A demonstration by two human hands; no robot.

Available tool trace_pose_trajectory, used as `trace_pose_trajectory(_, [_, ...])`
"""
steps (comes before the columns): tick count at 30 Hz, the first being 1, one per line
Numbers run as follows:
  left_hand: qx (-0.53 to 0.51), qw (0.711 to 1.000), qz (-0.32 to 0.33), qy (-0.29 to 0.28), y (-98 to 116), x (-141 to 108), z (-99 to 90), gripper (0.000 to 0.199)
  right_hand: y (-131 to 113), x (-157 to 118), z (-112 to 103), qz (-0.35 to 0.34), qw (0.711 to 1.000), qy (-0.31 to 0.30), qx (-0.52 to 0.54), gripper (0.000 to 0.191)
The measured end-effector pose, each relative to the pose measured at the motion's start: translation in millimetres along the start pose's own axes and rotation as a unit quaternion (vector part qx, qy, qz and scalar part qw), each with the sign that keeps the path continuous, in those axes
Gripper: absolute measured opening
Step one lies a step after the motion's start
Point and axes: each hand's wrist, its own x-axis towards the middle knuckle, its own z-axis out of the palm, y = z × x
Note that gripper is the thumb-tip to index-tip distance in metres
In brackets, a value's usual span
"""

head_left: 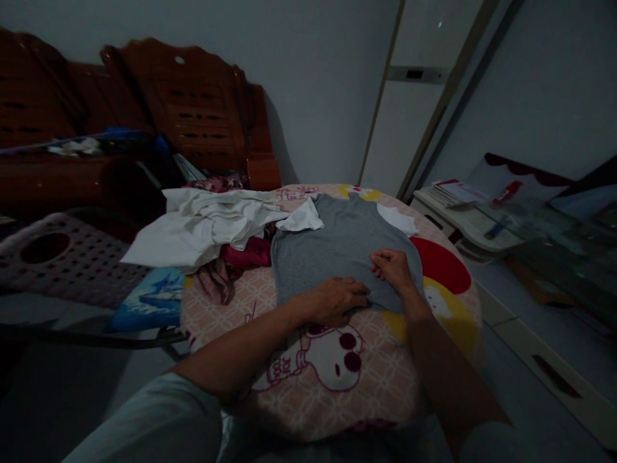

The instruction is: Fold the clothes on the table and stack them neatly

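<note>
The grey knitted garment (322,241) lay spread on the round, patterned table cover (395,382) in front of you, directly under and beyond your hands. Its near edge ran crosswise to you, and the notch in its far edge pointed away. Your left hand (335,301) was the nearer one to that near edge, resting across it around the middle, while your right hand (393,269) was farther in, over the right part of the cloth. Your left forearm slanted in from the lower left, palm down, with the fingers together, a little bent and pointing right. Your right forearm came up from the lower right, its fingers curled inward and the thumb close to the index finger. It was not possible to tell whether either hand had a fold of the knit between its fingers. Small white cloth parts showed at the garment's upper left (304,216) and upper right (399,220). To its left lay a heap of white cloth (193,228), with dark red fabric (248,253) partly beneath it
</note>
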Motion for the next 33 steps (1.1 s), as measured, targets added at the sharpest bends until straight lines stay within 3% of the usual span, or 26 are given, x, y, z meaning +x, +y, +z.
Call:
trace_pose_trajectory(7, [0.095,0.993,-0.062,0.025,7,13,21.1,0.019,3,2,-2,-0.001,1.000,0.016,0.005,0.021])
trace_pose_trajectory(14, [0.060,0.996,0.004,0.070,5,15,33.7,0.027,8,4,-3,-0.002,1.000,0.011,-0.002,0.025])
trace_pose_trajectory(17, [0.027,0.998,0.009,0.060,5,14,35.9,0.024,10,6,-4,0.000,1.000,0.006,-0.004,0.025])
trace_pose_trajectory(22, [-0.058,0.998,0.001,0.030,1,9,26.4,0.010,10,6,-8,0.002,1.000,0.024,-0.008,0.023])
trace_pose_trajectory(25, [-0.163,0.986,0.000,0.033,-1,4,11.6,0.023,9,6,-11,0.010,0.999,0.037,-0.014,0.021])
trace_pose_trajectory(28, [-0.262,0.962,-0.048,0.069,-7,3,-0.3,0.027,9,6,-12,0.021,0.999,0.021,-0.022,0.019])
trace_pose_trajectory(30, [-0.260,0.959,-0.083,0.077,-15,6,-1.0,0.026,9,5,-10,0.030,0.999,0.006,-0.034,0.021])
trace_pose_trajectory(33, [-0.181,0.977,-0.097,0.049,-36,14,8.5,0.025,8,5,-8,0.048,0.997,-0.004,-0.066,0.024])
